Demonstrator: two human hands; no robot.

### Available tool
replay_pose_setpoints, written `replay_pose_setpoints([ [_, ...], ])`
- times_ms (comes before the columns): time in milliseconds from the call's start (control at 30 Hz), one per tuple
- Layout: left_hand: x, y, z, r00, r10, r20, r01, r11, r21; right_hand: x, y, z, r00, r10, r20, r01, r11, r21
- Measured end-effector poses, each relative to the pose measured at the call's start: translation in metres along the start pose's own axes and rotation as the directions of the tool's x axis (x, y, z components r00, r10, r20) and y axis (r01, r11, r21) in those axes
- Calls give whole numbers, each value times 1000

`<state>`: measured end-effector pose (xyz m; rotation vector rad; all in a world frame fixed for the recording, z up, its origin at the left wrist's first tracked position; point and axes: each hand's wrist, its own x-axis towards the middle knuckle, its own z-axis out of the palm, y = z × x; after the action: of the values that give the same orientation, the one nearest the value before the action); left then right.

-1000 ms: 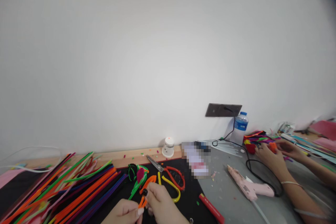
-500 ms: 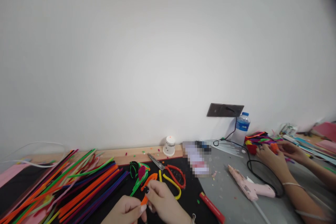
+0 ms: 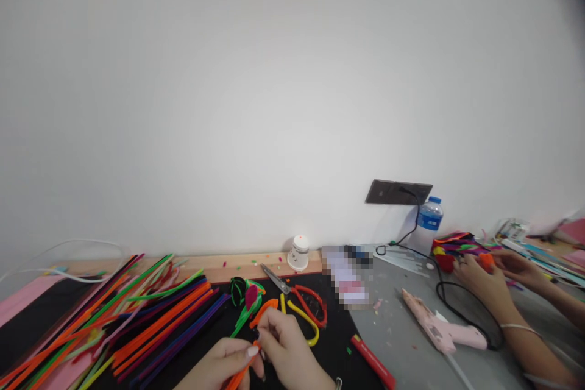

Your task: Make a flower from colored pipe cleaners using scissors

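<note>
So the orange pipe cleaner piece [image 3: 267, 308] sits right between the two hands, with its curved end poking out above the fingers and loose strands running down below them. The left hand [image 3: 219, 361] is closed in a thumb-and-finger pinch on the lower part, and the right hand [image 3: 292, 347] is curled in a similar pinch just above it. My guess is that the two grips sit that close so a soft, bendy thing can't flop around. Just beyond the fingertips there's a green and pink pipe cleaner shape [image 3: 250, 298], lying on the black mat [image 3: 338, 341], maybe parked there to be out of the way. The scissors [image 3: 284, 286] lie ahead of the right hand, red handle toward that side, probably for an easy grab; can't tell if the yellow loop [image 3: 311, 323] belongs to them. Off the left hand is a big pile of pipe cleaners [image 3: 162, 322], with the straight ones lying roughly side by side. Well right of the right hand, a pink glue gun [image 3: 441, 330] rests on the grey tabletop [image 3: 388, 317], and past it a co-worker's hands [image 3: 479, 283] work on something orange.
</note>
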<state>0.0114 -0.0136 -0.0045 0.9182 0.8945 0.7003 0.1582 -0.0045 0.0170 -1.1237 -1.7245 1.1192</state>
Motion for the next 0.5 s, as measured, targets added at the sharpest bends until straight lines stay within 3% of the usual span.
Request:
replay_pose_setpoints([
  [200, 8, -3, -6, 1000, 10, 25, -10, 1000, -21, 2, 0, 1, 987, 151, 58, -158, 978, 134],
  [500, 11, -4, -10, 1000, -3, -23, 6, 993, 117, 1, 0, 1, 999, 30, 33, -33, 996, 82],
])
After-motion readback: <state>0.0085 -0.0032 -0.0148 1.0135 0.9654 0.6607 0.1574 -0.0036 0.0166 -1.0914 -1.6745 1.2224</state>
